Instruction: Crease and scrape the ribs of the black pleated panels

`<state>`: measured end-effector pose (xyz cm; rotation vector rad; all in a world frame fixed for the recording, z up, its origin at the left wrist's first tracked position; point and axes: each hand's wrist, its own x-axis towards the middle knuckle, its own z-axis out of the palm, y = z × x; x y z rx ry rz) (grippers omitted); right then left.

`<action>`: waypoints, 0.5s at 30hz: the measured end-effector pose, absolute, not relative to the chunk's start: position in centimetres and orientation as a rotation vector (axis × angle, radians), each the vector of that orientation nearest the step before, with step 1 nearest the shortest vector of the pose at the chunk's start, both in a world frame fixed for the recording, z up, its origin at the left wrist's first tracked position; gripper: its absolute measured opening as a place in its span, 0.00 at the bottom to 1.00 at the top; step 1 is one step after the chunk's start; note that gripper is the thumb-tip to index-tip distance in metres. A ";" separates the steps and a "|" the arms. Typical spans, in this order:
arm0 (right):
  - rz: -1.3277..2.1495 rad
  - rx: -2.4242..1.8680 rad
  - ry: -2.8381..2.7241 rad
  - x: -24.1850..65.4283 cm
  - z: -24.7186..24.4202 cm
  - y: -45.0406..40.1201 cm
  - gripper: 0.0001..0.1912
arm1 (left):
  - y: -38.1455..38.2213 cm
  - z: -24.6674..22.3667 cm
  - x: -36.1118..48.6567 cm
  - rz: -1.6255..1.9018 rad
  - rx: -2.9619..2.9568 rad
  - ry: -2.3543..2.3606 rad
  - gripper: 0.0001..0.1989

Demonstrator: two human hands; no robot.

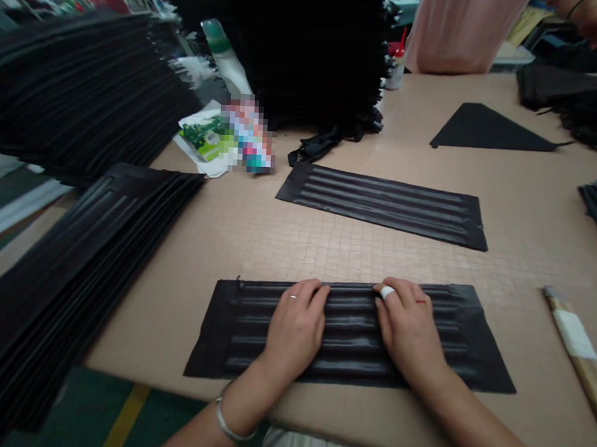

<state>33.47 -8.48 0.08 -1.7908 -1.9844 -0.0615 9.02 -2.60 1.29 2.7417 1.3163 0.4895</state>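
A smooth tan tabletop point(174, 310), marked at mid-frame by a net of fine lines, is overlaid with flat black pieces. At lower centre lies a black panel point(350, 333), its flat ends matte, its glossy middle raised in long parallel ribs. The panel's far edge is touched by the bent fingers of the left hand point(297, 320) and the right hand point(409, 323); whether it is pinched by either cannot be told. A similar ribbed sheet point(384, 204) is seen right of centre, and layered strips point(76, 258) are piled at the left. Near the top, a white, green-ended container point(227, 56) is tilted and a small bottle point(397, 68) is topped with a red nozzle; their contents cannot be made out.
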 end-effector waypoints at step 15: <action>-0.129 -1.715 -2.107 34.3 -0.9 -8.1 0.08 | -3.2 1.0 12.5 0.468 2.777 1.245 0.14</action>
